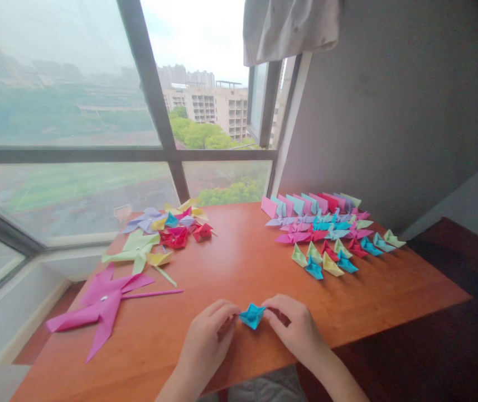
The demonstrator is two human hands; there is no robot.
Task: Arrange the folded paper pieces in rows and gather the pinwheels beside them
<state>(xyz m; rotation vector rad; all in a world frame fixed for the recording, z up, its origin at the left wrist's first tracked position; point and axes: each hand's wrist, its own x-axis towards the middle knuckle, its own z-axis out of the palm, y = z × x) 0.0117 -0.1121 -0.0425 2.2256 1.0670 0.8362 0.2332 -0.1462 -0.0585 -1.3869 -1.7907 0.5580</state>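
A small blue paper boat is held between my two hands near the table's front edge. The fingertips of my left hand pinch its left end. At its right end, the thumb and fingers of my right hand close on the paper. Its open hollow faces up towards me. Both palms are turned inward, and some fingers are hidden behind the hands.
Folded paper boats stand in rows at the right, with paper cranes and upright folded cards behind. A pink pinwheel and a green pinwheel lie left on the wooden table. Windows border the far side.
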